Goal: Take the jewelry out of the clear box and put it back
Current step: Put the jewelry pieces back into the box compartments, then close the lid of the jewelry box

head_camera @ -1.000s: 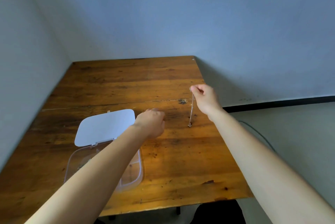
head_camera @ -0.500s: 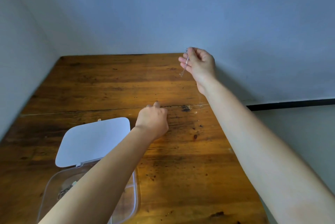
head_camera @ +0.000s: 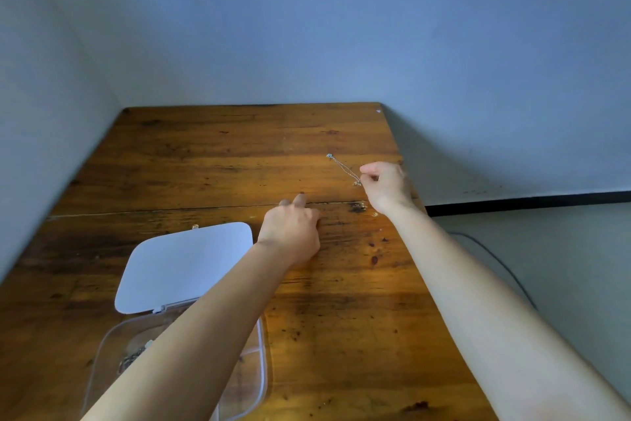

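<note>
- Blue-grey walls [head_camera: 307, 28] met in a corner behind the wooden table [head_camera: 211, 161], and we saw a grey floor [head_camera: 563, 250] to the right with a dark cable [head_camera: 491, 257] lying across it.
- Our two bare forearms reached out over the tabletop, the left one crossing above the clear box [head_camera: 252, 383] at the near left edge.
- That box stood open, and its white lid [head_camera: 184, 267] lay folded back flat on the wood just behind it.
- Through the box wall we made out a small dark tangle of jewelry [head_camera: 131, 357] at the left side; what pieces it held we could not tell.
- Our left hand [head_camera: 292, 229] rested on the table near the plank seam, fingers mostly curled under and one or two stretched forward, holding nothing we could see.
- Our right hand [head_camera: 387, 188] hovered near the table's right edge, thumb and fingertips pinched together on one end of a thin chain [head_camera: 345, 168].
- From that pinch the chain ran up and to the left, ending in a tiny pendant [head_camera: 329, 156], well apart from the box.
</note>
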The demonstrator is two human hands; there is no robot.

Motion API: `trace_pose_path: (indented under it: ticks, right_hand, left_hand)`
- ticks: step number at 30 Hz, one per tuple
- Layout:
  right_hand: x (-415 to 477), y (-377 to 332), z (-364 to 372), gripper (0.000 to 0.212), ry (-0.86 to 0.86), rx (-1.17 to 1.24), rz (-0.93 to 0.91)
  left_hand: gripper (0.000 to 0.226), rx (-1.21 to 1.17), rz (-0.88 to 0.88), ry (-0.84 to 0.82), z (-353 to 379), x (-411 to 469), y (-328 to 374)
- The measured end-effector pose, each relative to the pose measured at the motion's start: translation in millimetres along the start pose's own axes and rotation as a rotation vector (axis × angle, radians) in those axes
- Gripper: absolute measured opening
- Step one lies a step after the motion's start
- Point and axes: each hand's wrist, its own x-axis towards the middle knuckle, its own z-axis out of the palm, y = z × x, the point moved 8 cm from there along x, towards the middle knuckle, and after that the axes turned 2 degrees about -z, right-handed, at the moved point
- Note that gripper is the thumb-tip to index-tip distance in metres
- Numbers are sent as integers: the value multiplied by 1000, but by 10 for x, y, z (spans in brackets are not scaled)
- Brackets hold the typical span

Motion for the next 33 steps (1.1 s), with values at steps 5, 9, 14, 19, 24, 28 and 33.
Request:
trace_pose_path:
  ticks: [5,9,14,19,24,28,33]
  right_hand:
    - [-287,-130,-74,35,-119,-59,-8]
    - [-653,-332,-127,37,-163,-42,-48]
    - [-1220,-645,-18,38,-204,20,-94]
    - [-1856,-904,363,41,-268,171,-102]
    - [-2407,-986,754,55,-298,270,-72]
    - [-2718,-942,1011,62,-318,417,-21]
    - [-2810,-871,1134,53,-195,378,-41]
  left_hand:
    - [46,-110,41,-167,-17,-66,-58]
    - [48,-187,45,38,-299,-333,-310]
    - [50,-330,-112,200,-435,-947,-841]
    - [59,-463,-415,216,-270,-1601,-1527]
    - [54,-1013,-587,286,-46,-1975,-1945]
    - [62,-1459,-783,322,190,-2066,-2082]
    - [60,-1667,-954,369,364,-2110,-2111]
